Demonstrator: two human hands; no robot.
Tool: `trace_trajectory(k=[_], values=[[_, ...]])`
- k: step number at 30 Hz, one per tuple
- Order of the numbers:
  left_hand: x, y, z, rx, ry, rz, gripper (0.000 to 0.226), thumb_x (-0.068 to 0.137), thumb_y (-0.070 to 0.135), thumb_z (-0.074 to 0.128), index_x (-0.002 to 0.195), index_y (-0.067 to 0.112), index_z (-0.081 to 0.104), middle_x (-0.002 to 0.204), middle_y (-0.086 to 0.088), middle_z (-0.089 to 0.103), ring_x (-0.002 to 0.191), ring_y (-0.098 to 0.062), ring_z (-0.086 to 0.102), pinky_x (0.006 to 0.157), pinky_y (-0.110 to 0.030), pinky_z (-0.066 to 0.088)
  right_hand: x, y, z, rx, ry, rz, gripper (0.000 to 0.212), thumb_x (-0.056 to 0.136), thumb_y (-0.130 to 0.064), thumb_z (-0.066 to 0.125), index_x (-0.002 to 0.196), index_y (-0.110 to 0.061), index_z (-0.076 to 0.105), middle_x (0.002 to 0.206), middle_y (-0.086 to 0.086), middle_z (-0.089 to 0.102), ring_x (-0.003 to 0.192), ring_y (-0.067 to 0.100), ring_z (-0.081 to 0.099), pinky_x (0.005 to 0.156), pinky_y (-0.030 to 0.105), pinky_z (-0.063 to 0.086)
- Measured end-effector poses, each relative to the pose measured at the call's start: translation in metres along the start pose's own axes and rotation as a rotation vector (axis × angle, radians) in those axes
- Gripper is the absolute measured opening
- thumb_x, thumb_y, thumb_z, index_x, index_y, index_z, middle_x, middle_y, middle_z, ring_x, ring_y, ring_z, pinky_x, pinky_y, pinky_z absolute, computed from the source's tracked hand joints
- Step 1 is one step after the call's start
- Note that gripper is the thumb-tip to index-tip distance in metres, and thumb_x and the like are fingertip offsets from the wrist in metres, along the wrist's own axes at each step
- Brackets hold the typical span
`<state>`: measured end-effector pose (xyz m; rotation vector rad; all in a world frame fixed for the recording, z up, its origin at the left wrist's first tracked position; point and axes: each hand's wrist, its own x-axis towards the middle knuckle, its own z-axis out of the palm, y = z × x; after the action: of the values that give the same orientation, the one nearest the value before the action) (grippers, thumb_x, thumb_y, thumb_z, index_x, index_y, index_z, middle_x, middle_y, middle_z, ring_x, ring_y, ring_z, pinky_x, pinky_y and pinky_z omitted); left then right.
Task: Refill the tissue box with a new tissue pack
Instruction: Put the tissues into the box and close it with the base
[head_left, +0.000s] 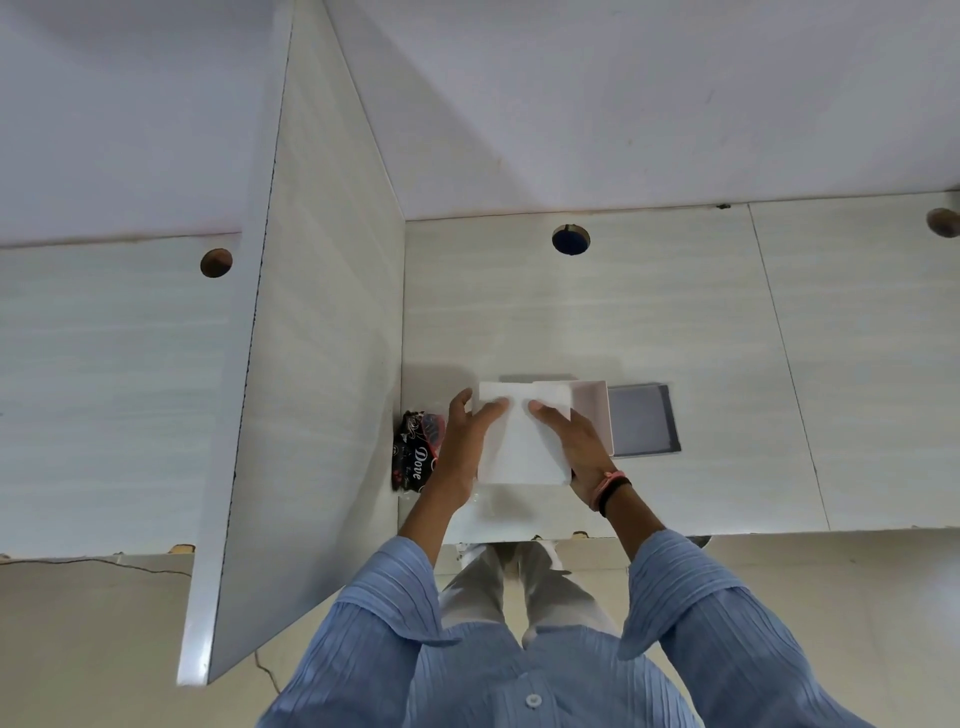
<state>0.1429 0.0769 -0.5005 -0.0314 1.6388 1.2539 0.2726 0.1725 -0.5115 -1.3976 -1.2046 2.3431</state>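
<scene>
A white stack of tissues (522, 441) is held over the desk between both hands. My left hand (465, 441) grips its left edge, fingers spread across the top. My right hand (571, 441) grips the right edge, thumb on top. Behind and to the right, partly hidden by the stack, stands the open tissue box (597, 410), pinkish inside. Its grey lid (643, 420) lies flat on the desk just right of the box. A black Dove-branded wrapper (415, 457) lies left of my left hand, against the divider.
A tall white divider panel (311, 364) walls off the desk on the left. Cable holes (570, 239) sit near the back wall. The desk's front edge (727, 532) runs just below my wrists. A clear plastic film (498, 506) lies under the stack.
</scene>
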Motion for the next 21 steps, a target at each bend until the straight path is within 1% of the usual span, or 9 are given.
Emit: trace_trajectory(k=[3,5,7,9,11,14,15,17,21], values=[[-0.006,-0.001,0.003,0.052,-0.026,0.031,0.025,0.092,0.036,0.070,0.113,0.028,0.059,0.110,-0.003,0.071,0.103,-0.025,0.068,0.095,-0.047,0.053,-0.003,-0.001,0.006,-0.058,0.015,-0.033,0.036,0.091,-0.052,0.065,0.115,-0.027,0.075,0.115,0.001,0.076,0.113,0.025,0.067,0.101,0.040,0.051],[-0.006,-0.002,0.003,0.045,-0.030,0.038,0.015,0.095,0.032,0.067,0.108,0.029,0.060,0.105,-0.002,0.070,0.098,-0.024,0.067,0.091,-0.045,0.054,-0.005,-0.003,0.008,-0.086,0.019,-0.033,0.034,0.095,-0.053,0.060,0.115,-0.029,0.073,0.113,0.001,0.076,0.107,0.021,0.068,0.097,0.037,0.053],[-0.005,-0.002,0.002,0.045,-0.029,0.032,0.024,0.094,0.035,0.068,0.115,0.026,0.059,0.112,-0.006,0.070,0.104,-0.027,0.067,0.092,-0.046,0.054,-0.006,-0.004,0.008,-0.114,0.021,-0.037,0.035,0.097,-0.053,0.056,0.117,-0.028,0.070,0.112,0.003,0.075,0.102,0.019,0.068,0.091,0.033,0.053],[-0.004,-0.004,0.003,0.053,-0.031,0.021,0.035,0.093,0.037,0.069,0.123,0.024,0.056,0.117,-0.007,0.069,0.107,-0.027,0.066,0.091,-0.044,0.054,-0.006,-0.003,0.006,-0.149,0.012,-0.063,0.037,0.097,-0.051,0.057,0.120,-0.024,0.069,0.115,0.004,0.074,0.104,0.019,0.068,0.089,0.030,0.052],[-0.002,-0.005,0.003,0.066,-0.043,0.013,0.037,0.093,0.035,0.069,0.125,0.024,0.054,0.118,-0.006,0.068,0.107,-0.025,0.066,0.092,-0.043,0.055,-0.005,-0.002,0.002,-0.155,0.018,-0.072,0.037,0.096,-0.045,0.062,0.121,-0.019,0.068,0.115,0.007,0.075,0.108,0.024,0.069,0.092,0.036,0.056],[0.003,-0.005,0.004,0.072,-0.109,-0.020,0.053,0.083,0.035,0.076,0.131,0.019,0.058,0.121,-0.011,0.072,0.110,-0.032,0.070,0.098,-0.053,0.055,-0.005,-0.004,-0.011,-0.103,0.065,-0.058,0.029,0.097,-0.033,0.065,0.121,-0.016,0.067,0.112,0.010,0.075,0.106,0.033,0.070,0.094,0.047,0.059],[0.005,-0.006,0.004,0.077,-0.140,-0.034,0.055,0.080,0.035,0.077,0.130,0.017,0.061,0.120,-0.013,0.073,0.110,-0.035,0.070,0.097,-0.054,0.056,-0.006,-0.005,-0.015,-0.077,0.082,-0.052,0.028,0.096,-0.031,0.065,0.120,-0.017,0.067,0.111,0.010,0.075,0.105,0.033,0.070,0.093,0.048,0.059],[0.007,-0.006,0.008,0.112,-0.174,-0.042,0.050,0.078,0.032,0.074,0.125,0.015,0.067,0.118,-0.014,0.075,0.110,-0.037,0.070,0.090,-0.049,0.056,-0.006,-0.006,-0.023,-0.068,0.101,-0.038,0.030,0.095,-0.033,0.067,0.122,-0.020,0.066,0.114,0.009,0.074,0.106,0.032,0.069,0.092,0.049,0.059],[0.009,-0.006,0.024,0.129,-0.194,-0.062,0.049,0.077,0.026,0.071,0.124,0.014,0.067,0.118,-0.012,0.075,0.109,-0.035,0.070,0.088,-0.045,0.057,-0.005,-0.012,-0.034,-0.128,0.094,-0.006,0.032,0.097,-0.034,0.063,0.125,-0.019,0.065,0.116,0.010,0.073,0.103,0.030,0.070,0.089,0.046,0.061]])
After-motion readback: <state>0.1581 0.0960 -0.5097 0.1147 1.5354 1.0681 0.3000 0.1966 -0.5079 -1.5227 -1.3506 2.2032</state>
